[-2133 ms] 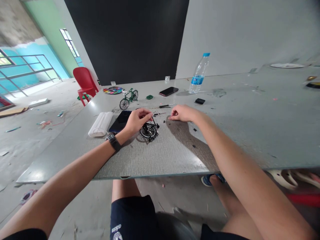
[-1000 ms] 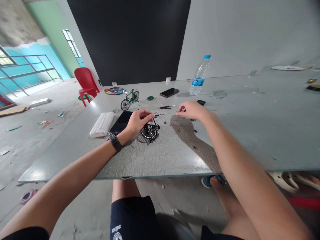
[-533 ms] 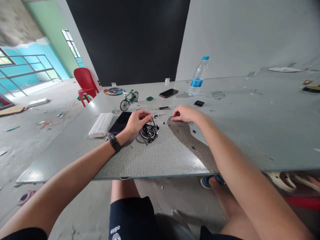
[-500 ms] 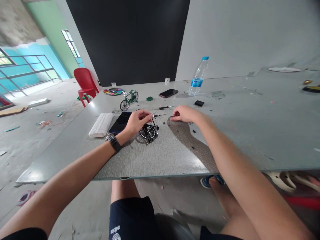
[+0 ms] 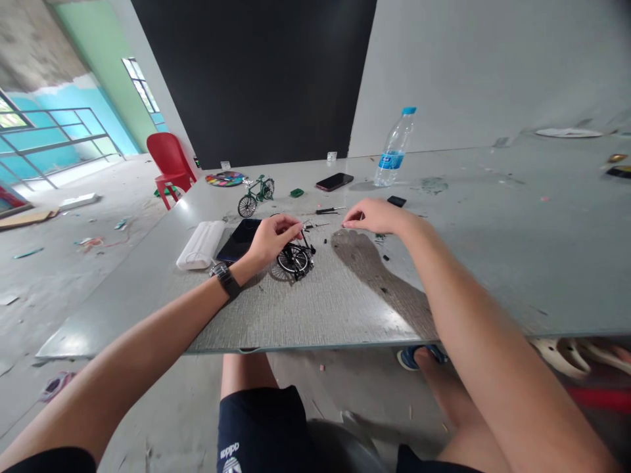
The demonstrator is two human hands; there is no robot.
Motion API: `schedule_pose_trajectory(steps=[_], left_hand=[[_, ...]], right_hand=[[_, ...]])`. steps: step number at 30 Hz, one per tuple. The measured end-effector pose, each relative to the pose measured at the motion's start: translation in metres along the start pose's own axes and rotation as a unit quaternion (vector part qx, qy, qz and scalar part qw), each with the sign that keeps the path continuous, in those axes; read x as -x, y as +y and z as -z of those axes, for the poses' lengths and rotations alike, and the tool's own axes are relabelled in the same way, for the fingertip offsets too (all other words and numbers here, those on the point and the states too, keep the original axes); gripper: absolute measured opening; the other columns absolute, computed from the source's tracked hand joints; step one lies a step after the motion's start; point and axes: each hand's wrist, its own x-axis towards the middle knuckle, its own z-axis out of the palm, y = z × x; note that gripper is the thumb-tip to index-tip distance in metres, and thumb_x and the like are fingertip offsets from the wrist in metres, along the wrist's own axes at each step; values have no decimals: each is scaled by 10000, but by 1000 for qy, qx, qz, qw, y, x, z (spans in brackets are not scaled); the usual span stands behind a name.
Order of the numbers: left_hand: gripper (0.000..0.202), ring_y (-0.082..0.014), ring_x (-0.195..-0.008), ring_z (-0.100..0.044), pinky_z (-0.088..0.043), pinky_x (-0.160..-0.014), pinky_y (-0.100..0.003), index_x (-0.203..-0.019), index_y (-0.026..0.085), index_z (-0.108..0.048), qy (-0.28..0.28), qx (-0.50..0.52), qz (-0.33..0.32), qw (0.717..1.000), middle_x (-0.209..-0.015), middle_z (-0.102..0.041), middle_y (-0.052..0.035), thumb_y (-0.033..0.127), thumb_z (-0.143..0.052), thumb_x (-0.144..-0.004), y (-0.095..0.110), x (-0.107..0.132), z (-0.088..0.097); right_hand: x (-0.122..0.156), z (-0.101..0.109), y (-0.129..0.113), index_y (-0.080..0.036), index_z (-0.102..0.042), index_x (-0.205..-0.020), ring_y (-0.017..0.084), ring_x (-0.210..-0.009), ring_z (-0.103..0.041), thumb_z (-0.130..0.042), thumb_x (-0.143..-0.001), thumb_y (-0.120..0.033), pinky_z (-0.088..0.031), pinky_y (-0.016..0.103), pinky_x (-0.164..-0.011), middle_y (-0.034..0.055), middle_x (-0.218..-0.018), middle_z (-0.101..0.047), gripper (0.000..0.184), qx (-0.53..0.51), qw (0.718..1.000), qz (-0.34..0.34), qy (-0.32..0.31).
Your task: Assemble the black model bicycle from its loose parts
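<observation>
Nearest the table [image 5: 345, 309] edge, the left hand [image 5: 270, 238], a watch [image 5: 225, 278] on its wrist, curls its fingers over a small black model bicycle [image 5: 294, 258] that stands on the textured mat, thumb and fingers pinched on its upper part. Just to the right, the right hand [image 5: 375, 217] hovers low over the table with fingertips drawn together; it may pinch a tiny piece, but that is too small to tell. Small dark bits lie scattered beneath it. Left of the left hand lie a dark tablet [image 5: 237, 240] and a white case [image 5: 200, 244], closed. Beyond the hands lies a screwdriver [image 5: 329, 210], then a green model bicycle [image 5: 255, 196], a phone [image 5: 334, 181] and a small black box [image 5: 396, 201]. Farther back stands a capped plastic bottle [image 5: 394, 150], mostly empty as far as can be seen.
</observation>
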Motion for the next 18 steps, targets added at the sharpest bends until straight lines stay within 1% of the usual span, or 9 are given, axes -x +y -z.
schedule_pose_trajectory(steps=[4, 10, 18], left_hand=[[121, -126, -692, -663, -499, -696, -266, -848, 155, -688, -1, -1, -1, 1000, -738, -728, -35, 257, -703, -912, 1, 0, 0], [128, -133, -699, -668, -506, -701, -273, -845, 160, -690, -2, -5, -3, 1000, -740, -730, -36, 267, -704, -914, 1, 0, 0], [138, -127, -698, -672, -506, -695, -263, -864, 149, -692, 0, -1, -3, 1000, -745, -733, -40, 277, -712, -911, -1, 0, 1]], right_hand=[[0, -1, -5, -253, -836, -1016, 233, -844, -688, -719, -849, -300, -486, 350, -725, 68, -1019, -800, 209, -3, 1000, -5, -30], [1, -2, -9, -291, -833, -1087, 224, -816, -695, -732, -857, -290, -496, 350, -735, 50, -1004, -808, 251, -7, 998, -9, -57], [0, -1, -12, -286, -847, -985, 232, -870, -695, -731, -842, -258, -502, 348, -751, 53, -1034, -799, 186, -4, 999, -1, -49]])
